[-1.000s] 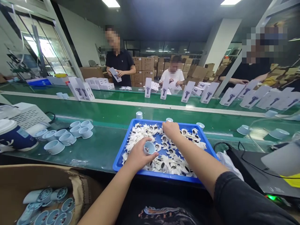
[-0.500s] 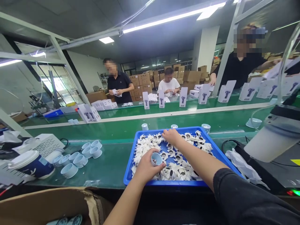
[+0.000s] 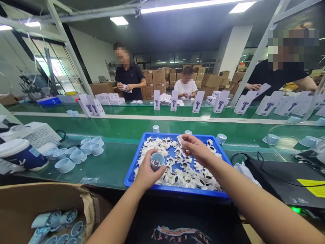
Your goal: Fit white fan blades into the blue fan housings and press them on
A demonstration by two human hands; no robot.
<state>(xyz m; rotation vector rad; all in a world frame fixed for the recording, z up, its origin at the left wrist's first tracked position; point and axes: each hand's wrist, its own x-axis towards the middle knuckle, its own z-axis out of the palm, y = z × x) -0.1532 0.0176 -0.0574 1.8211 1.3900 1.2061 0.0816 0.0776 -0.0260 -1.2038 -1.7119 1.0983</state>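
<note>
My left hand [image 3: 146,174] is wrapped round a light blue round plastic housing [image 3: 157,160], its open end facing me. Small metallic and reddish parts show inside it. Pinched in the fingertips of my right hand [image 3: 196,149] is a white fan impeller [image 3: 179,140], partly hidden by the fingers. Both hands are over a blue tray [image 3: 193,192] that holds many loose white impellers [image 3: 175,178] with dark centres. The held impeller is above and to the right of the housing, apart from it.
Several light blue housings [image 3: 77,156] stand on the bench to the left, beside a lidded paper cup [image 3: 27,156]. More lie in a cardboard box [image 3: 50,191] at lower left. Beyond the green belt [image 3: 127,126] stand white printed boxes [image 3: 198,101]. Several people [image 3: 129,76] work across.
My right hand has lifted an impeller from the tray's far side and drawn back toward me. My left hand still holds the housing. The view has shifted, showing more of the box at lower left.
</note>
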